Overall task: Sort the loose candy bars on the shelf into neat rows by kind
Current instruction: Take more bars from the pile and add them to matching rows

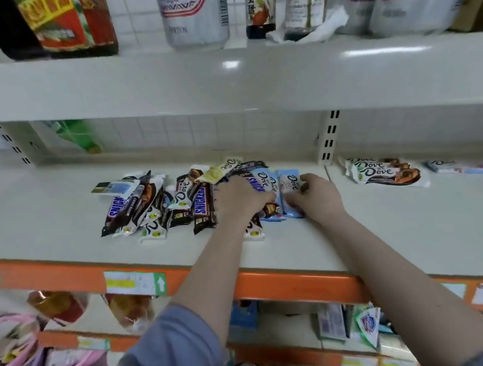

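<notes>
Sorted so far: a small group of white Dove bars [382, 171] is seen lying together on the right-hand section of the shelf [409, 228], past the slotted upright [328, 139]; a pale blue bar [462, 166] lies just beside them toward the edge of the view. These are gathered by kind but are overlapped, not squared into a row.

In hand: two light blue Dove bars [278, 191] are laid side by side at the right edge of the pile, and are judged to be the start of a row.

Left hand: the left hand [241, 197] is laid on top of the pile with its fingers curled down over the wrappers; whether any one bar is gripped cannot be told, as the fingertips are hidden.

Right hand: the right hand [318, 196] is set against the outer light blue bar, with the fingers bent round its edge as if it is being pinched or nudged into line.

Still to do: the main pile [156, 203] is left mixed, well left of the sorted group. Snickers bars [203, 207], dark and white Dove wrappers and a yellowish Dove bar [219, 171] are crossed over one another at different angles, some resting on others.

Progress: the task is judged to be at an early stage, with most bars unsorted and no tidy row completed.
</notes>
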`<state>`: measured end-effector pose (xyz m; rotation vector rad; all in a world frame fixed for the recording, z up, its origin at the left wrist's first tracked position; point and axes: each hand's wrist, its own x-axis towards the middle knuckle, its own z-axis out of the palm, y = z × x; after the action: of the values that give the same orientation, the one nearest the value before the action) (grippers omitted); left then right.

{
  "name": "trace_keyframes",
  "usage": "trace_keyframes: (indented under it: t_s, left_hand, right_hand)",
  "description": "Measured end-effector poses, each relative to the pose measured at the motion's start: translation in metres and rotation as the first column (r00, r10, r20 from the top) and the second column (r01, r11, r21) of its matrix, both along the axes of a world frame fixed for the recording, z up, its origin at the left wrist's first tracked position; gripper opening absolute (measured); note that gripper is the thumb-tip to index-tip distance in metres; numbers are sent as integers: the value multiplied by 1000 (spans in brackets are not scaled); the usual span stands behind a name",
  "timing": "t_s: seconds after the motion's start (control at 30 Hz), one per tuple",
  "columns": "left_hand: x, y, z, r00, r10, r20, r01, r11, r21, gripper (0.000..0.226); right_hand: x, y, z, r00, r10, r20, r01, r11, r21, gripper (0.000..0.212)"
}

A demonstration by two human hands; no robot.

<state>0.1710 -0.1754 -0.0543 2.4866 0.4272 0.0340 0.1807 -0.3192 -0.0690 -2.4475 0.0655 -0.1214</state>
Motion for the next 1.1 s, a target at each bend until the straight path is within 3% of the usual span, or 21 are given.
trace_keyframes:
  t_s: [0.1,0.2,0.5,0.67,0.77,0.9,0.97,1.1]
  left_hand:
    - [3,12,6,996,-56,-64,42,978,-204,36]
    - [2,20,9,990,-78,-117,32,935,-352,30]
    - [10,21,12,983,-131,-129,100,969,-228,35]
    - [11,19,7,986,-133,-103,101,958,-268,36]
    - [5,21,3,994,-95,-52,69,922,-382,43]
    - [-17,25,5,994,-24,110,88,783,-616,36]
    - [-30,24,8,985,58,165,86,659,-747,34]
    - [-54,16,15,973,149,178,100,422,-901,34]
  right_hand:
    - [8,3,4,992,-27,-124,26,1000,-8,21]
    - [14,3,15,966,-11,-260,23,999,46,28]
    - [17,2,30,926,12,-378,-35,998,-53,22]
    - [18,8,30,917,-6,-398,-12,999,-44,28]
    - [15,8,27,924,17,-382,4,998,55,10]
    - [-2,-5,19,960,56,-273,-8,985,173,12]
    - [-16,-16,15,981,51,-190,-7,974,225,5]
    - [-59,-44,10,997,67,-26,-46,876,481,13]
